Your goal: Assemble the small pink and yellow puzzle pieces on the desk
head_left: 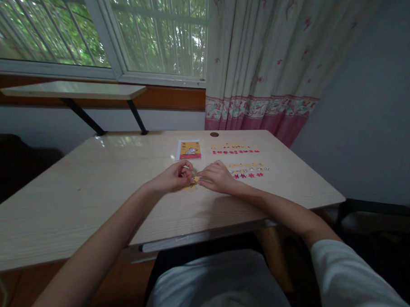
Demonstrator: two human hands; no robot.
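Over the middle of the desk my two hands meet at a small cluster of yellow jigsaw puzzle pieces. My left hand has its fingers curled, with thumb and forefinger pinched at the left side of a yellow piece. From the right, my right hand pinches the same piece between thumb and fingers. The fingertips partly cover the pieces. Just beyond my hands lies a picture card in yellow and red with a white animal figure.
Rows of loose pieces lie at the right: red ones and yellow ones farther back, more yellow, white and red pieces nearer my right forearm. A small raised shelf stands at the back left. The desk's front edge runs before my body.
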